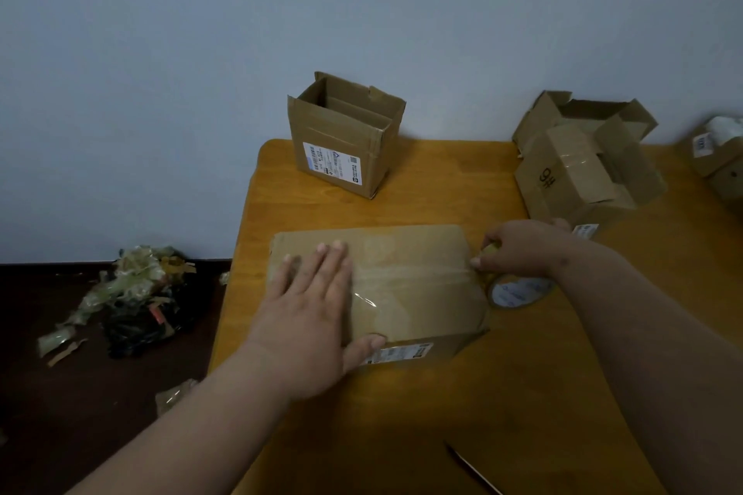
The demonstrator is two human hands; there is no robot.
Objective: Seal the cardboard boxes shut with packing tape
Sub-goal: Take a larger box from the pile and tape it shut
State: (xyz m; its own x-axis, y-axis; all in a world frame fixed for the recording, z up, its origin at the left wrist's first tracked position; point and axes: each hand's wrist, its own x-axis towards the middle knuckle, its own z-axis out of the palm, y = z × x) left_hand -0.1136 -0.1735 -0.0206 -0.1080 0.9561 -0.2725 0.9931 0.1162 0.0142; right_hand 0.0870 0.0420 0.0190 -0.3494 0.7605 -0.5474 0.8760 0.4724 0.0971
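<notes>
A closed cardboard box (418, 293) lies on the wooden table (442, 406) in front of me. A strip of clear tape (410, 276) runs across its top along the seam. My left hand (309, 317) presses flat on the left part of the lid, fingers straight and thumb over the near edge. My right hand (522, 249) is at the box's right edge, fingers curled round the tape roll (518, 291), which stands beside the box and is partly hidden by the hand.
An open box (341, 141) with a shipping label stands at the table's back left. Another open box (583, 169) lies tilted at the back right, and a small box (719, 149) at the far right edge. Scrap tape and paper (136, 293) litter the dark floor to the left.
</notes>
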